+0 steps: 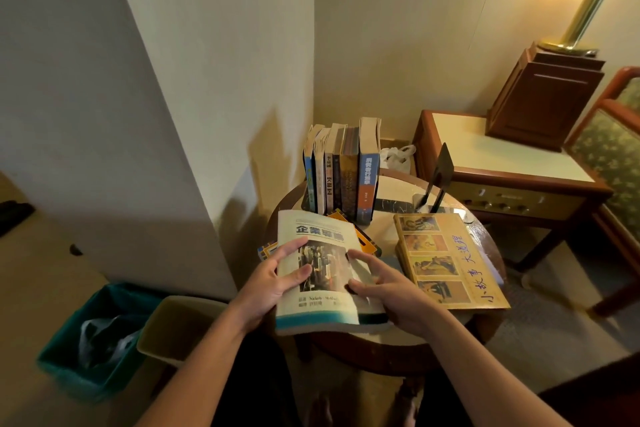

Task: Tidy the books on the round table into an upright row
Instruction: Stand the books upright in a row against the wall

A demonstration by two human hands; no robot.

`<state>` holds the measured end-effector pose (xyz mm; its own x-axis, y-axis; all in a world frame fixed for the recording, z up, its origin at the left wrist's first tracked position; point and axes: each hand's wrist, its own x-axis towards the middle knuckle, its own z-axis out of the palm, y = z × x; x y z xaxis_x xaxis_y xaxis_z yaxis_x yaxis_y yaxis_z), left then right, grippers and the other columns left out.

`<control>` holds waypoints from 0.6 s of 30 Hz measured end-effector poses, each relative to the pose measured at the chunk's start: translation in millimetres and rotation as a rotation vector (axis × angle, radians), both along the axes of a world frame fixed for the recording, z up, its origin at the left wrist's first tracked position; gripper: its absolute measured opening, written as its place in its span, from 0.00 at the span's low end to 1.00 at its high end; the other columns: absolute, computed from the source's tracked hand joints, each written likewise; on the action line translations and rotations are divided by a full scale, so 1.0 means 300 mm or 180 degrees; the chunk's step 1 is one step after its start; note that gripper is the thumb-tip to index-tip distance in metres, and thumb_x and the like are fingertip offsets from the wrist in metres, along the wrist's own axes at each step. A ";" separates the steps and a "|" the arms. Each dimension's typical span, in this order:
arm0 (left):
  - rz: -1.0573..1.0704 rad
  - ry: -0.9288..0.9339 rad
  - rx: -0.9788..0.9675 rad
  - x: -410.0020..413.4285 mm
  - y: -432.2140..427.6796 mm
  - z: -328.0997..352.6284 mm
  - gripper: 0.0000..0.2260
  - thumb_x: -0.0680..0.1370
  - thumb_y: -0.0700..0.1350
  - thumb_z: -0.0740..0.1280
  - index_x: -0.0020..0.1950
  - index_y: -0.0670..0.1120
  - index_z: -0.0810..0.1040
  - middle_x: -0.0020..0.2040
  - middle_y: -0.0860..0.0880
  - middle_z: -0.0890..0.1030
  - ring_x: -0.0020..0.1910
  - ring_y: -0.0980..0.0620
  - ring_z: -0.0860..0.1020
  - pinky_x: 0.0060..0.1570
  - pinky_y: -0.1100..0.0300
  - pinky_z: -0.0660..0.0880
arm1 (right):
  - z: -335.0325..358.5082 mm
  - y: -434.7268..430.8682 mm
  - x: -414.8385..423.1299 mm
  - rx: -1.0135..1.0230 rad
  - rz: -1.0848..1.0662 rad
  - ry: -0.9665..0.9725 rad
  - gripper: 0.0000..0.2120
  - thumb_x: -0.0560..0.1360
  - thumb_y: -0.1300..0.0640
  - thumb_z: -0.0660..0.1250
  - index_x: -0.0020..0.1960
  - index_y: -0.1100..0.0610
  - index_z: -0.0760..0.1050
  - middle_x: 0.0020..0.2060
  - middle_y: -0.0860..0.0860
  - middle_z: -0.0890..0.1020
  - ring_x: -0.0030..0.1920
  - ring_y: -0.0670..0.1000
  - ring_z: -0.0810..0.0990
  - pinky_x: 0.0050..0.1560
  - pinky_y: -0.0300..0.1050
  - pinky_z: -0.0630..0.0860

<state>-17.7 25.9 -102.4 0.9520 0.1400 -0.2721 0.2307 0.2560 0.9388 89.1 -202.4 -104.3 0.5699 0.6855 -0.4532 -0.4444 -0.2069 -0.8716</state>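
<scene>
A pale paperback with a teal bottom band [322, 308] lies tilted at the near left of the round table [485, 253]. My left hand [273, 282] grips its left edge, thumb on the cover. My right hand [391, 291] holds its right edge with curled fingers. Under it lies an orange-and-black book [363, 239]. A yellow book with picture panels [450, 260] lies flat at the right. Several books stand upright in a row [343, 170] at the table's back.
A black metal bookend [438, 180] stands at the table's back right. A teal bin [93, 340] and a beige bin [180, 329] sit on the floor at left. A wooden side table [502, 163] with a lamp base stands to the right.
</scene>
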 end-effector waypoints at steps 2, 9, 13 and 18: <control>-0.0306 -0.0102 0.0326 -0.007 0.005 0.031 0.27 0.74 0.45 0.74 0.71 0.63 0.73 0.68 0.48 0.76 0.58 0.45 0.83 0.49 0.49 0.82 | 0.028 0.022 0.022 0.0028 -0.0188 -0.0220 0.34 0.75 0.60 0.74 0.72 0.34 0.68 0.64 0.56 0.74 0.53 0.60 0.85 0.48 0.55 0.84; 0.0205 -0.0585 0.2465 0.058 0.004 0.100 0.42 0.76 0.38 0.74 0.77 0.69 0.55 0.63 0.52 0.67 0.57 0.61 0.73 0.58 0.63 0.75 | 0.115 0.083 0.081 -0.0290 -0.0209 -0.2311 0.45 0.76 0.63 0.71 0.79 0.33 0.50 0.69 0.44 0.69 0.61 0.45 0.77 0.45 0.37 0.82; 0.0605 -0.1036 0.3643 0.129 0.034 0.148 0.47 0.75 0.39 0.74 0.80 0.64 0.46 0.59 0.47 0.68 0.43 0.60 0.72 0.44 0.67 0.75 | 0.145 0.139 0.102 -0.0657 -0.0145 -0.3469 0.50 0.76 0.63 0.72 0.79 0.31 0.44 0.73 0.50 0.69 0.68 0.50 0.72 0.62 0.55 0.78; 0.1075 -0.1231 0.3993 0.146 0.064 0.199 0.35 0.77 0.40 0.74 0.78 0.59 0.63 0.58 0.48 0.69 0.51 0.57 0.71 0.53 0.62 0.79 | 0.179 0.226 0.140 -0.1044 -0.0172 -0.4330 0.55 0.76 0.61 0.73 0.78 0.33 0.35 0.64 0.57 0.73 0.58 0.56 0.76 0.55 0.58 0.78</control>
